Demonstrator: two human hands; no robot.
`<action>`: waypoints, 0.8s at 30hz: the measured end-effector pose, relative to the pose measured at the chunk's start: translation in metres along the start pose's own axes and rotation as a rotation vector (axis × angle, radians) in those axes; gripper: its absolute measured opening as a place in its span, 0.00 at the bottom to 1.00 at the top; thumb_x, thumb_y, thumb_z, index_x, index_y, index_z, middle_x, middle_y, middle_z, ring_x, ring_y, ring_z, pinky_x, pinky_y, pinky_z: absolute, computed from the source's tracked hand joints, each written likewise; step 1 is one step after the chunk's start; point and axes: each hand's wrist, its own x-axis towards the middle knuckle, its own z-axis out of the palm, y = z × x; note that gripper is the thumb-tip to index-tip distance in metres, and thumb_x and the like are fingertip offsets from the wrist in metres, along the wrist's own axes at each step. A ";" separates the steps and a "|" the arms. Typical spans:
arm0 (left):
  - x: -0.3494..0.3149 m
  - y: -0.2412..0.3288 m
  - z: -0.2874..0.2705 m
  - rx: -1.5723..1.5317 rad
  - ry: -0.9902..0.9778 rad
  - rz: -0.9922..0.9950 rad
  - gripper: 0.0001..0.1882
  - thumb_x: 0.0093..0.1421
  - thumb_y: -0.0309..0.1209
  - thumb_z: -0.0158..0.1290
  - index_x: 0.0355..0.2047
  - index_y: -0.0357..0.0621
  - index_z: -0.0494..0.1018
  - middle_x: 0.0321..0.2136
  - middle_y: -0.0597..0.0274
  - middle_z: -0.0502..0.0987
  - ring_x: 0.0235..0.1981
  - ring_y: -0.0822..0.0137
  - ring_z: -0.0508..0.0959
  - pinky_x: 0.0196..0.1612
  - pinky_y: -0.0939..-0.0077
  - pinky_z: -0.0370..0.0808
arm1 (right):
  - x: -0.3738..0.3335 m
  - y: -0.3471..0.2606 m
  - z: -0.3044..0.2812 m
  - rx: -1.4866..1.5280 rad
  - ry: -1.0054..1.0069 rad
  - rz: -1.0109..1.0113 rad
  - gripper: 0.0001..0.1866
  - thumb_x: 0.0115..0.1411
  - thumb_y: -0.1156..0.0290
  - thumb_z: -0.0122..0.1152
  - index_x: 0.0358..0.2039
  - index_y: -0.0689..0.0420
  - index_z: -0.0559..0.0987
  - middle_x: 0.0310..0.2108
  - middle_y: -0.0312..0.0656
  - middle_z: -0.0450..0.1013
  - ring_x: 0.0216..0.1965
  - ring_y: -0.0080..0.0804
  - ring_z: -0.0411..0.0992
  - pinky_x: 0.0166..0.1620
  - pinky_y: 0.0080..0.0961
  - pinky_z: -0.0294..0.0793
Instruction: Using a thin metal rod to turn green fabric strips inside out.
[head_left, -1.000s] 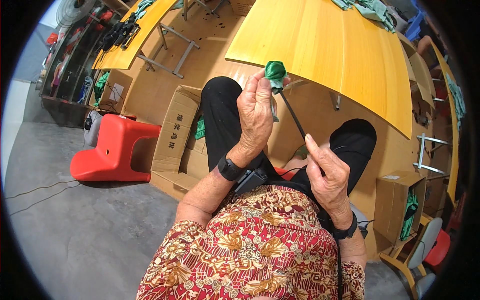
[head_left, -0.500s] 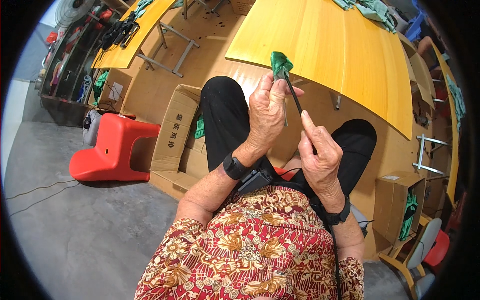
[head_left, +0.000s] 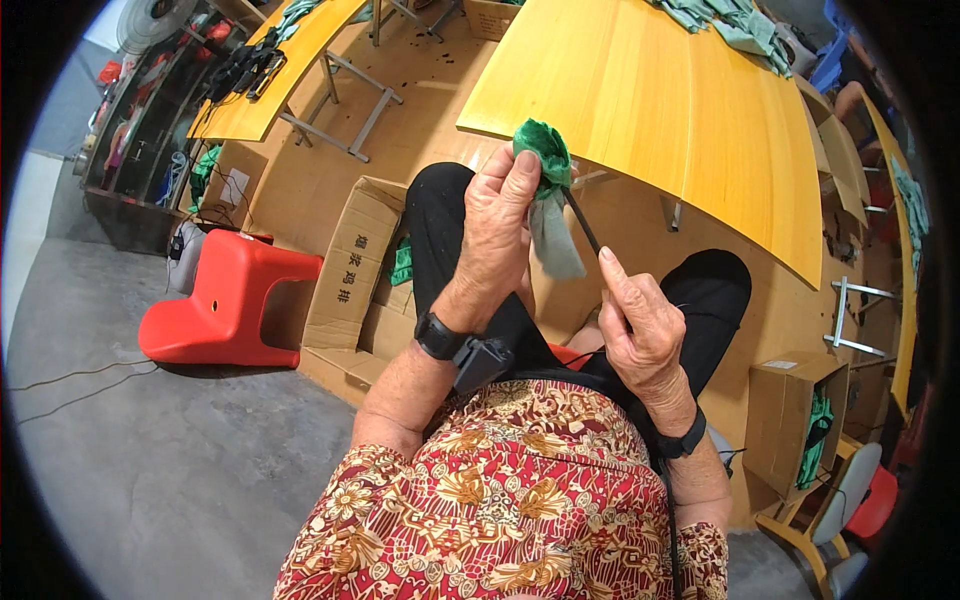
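My left hand (head_left: 492, 225) is raised over the gap between my knees, its thumb and fingers pinched on a bunched piece of shiny green fabric (head_left: 545, 155). A paler grey-green tail of the same piece hangs below the fingers. My right hand (head_left: 642, 325) is closed round a thin black rod (head_left: 582, 220), with the index finger stretched along it. The rod slants up to the left, and its far end meets the green bunch. Whether the tip is inside the fabric or behind it is hidden. The rod's lower end is covered by my right hand.
A yellow table (head_left: 640, 110) stands just beyond my hands, with green cloths (head_left: 735, 25) at its far edge. An open cardboard box (head_left: 335, 290) and a red stool (head_left: 225, 300) are at my left. At my right, another box (head_left: 780, 420) holds green fabric.
My left hand has shifted left and slightly down. The green bunch looks fuller and rounder, and its pale tail now hangs in plain view. My right hand stays nearly in place with the rod.
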 end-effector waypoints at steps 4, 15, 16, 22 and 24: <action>0.005 -0.009 0.003 0.012 0.130 0.163 0.12 0.68 0.38 0.49 0.41 0.42 0.73 0.33 0.66 0.79 0.29 0.81 0.75 0.32 0.88 0.72 | -0.006 -0.009 -0.004 0.049 -0.033 0.054 0.30 0.47 0.89 0.57 0.54 0.62 0.75 0.21 0.42 0.64 0.20 0.35 0.68 0.25 0.29 0.70; -0.003 -0.028 0.018 0.260 0.037 0.119 0.26 0.61 0.23 0.55 0.59 0.36 0.63 0.35 0.68 0.78 0.32 0.81 0.74 0.37 0.86 0.73 | -0.005 -0.010 0.003 0.160 0.035 0.360 0.25 0.54 0.88 0.55 0.53 0.61 0.76 0.22 0.43 0.66 0.21 0.30 0.68 0.26 0.25 0.69; -0.006 -0.034 0.022 0.254 0.059 0.052 0.23 0.62 0.26 0.56 0.57 0.37 0.65 0.31 0.70 0.78 0.31 0.82 0.74 0.36 0.89 0.71 | -0.001 -0.006 0.007 0.167 0.097 0.341 0.25 0.53 0.88 0.55 0.53 0.61 0.76 0.23 0.43 0.67 0.22 0.31 0.69 0.27 0.25 0.69; -0.013 -0.030 0.022 0.136 -0.095 -0.023 0.19 0.64 0.29 0.55 0.54 0.38 0.70 0.36 0.69 0.77 0.32 0.81 0.73 0.37 0.85 0.72 | 0.006 0.004 0.010 -0.027 0.174 0.100 0.25 0.51 0.89 0.56 0.52 0.63 0.76 0.24 0.43 0.69 0.23 0.34 0.71 0.27 0.28 0.72; -0.012 -0.023 0.018 0.157 -0.059 -0.014 0.19 0.64 0.31 0.55 0.53 0.38 0.70 0.37 0.68 0.77 0.33 0.80 0.74 0.38 0.84 0.73 | 0.005 0.008 0.004 -0.067 0.159 0.044 0.25 0.50 0.89 0.57 0.52 0.64 0.76 0.24 0.43 0.69 0.23 0.35 0.71 0.27 0.29 0.72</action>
